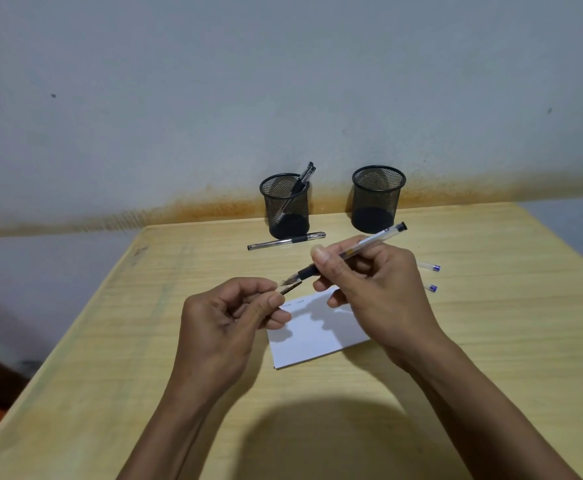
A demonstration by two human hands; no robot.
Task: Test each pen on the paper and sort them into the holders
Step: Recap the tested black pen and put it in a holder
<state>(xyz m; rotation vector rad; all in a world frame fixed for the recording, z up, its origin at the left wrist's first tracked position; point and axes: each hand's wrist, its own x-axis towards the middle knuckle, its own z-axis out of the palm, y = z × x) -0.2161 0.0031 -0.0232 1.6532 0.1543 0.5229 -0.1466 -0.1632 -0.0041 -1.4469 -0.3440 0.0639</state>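
So we're holding a clear black pen (355,249) up over the paper (314,334) with our right hand (373,289), fingers pinching the barrel. Our left hand (227,323) is pinching its cap (288,286) right at the tip. Left holder (284,206) is keeping pens in it, right holder (377,199) isn't. Another pen (286,241) is lying on the bench (490,341) just in front of the left one.

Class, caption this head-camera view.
Right hand holds pen; left hand pulls its cap above paper.
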